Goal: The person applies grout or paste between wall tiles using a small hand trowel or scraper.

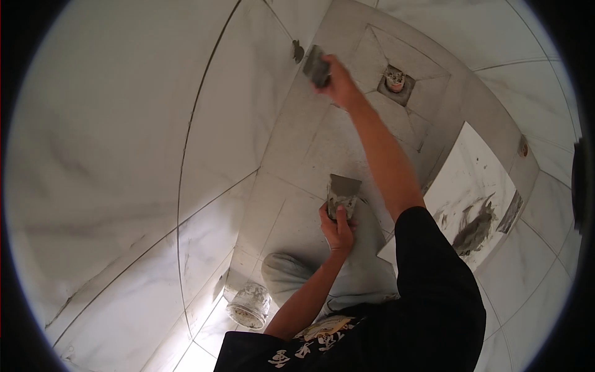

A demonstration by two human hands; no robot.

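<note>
My right hand (336, 79), arm stretched out, is closed on a grey scraper (317, 67) beside the lower edge of the marbled wall. A dark smear of mortar (298, 51) sticks to the wall just left of the scraper. Nearer my body, my left hand (338, 228) grips a second scraper (342, 192), its wide blade pointing away from me and coated with grey mortar. Grey floor tiles (297, 180) lie beneath both hands.
A drain opening (395, 80) sits in the floor right of my right hand. At the right lies a white board (474, 167) with a mortar patch (474, 229) on it. A mortar-stained bucket (249, 305) stands at lower left, near my bent knee (282, 276).
</note>
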